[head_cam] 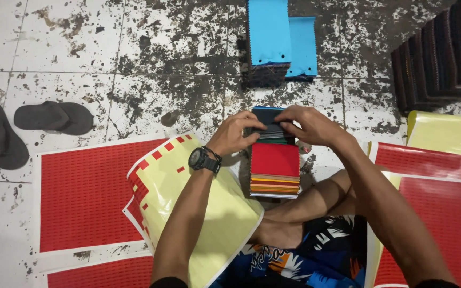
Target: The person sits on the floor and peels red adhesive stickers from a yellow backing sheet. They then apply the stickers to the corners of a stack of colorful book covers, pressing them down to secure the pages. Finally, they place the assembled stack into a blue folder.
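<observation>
My left hand and right hand both pinch the dark top swatches of the fabric swatch stack standing on the floor between them, fingers curled shut on the edges. Beneath my left wrist lies a yellow backing sheet.
</observation>
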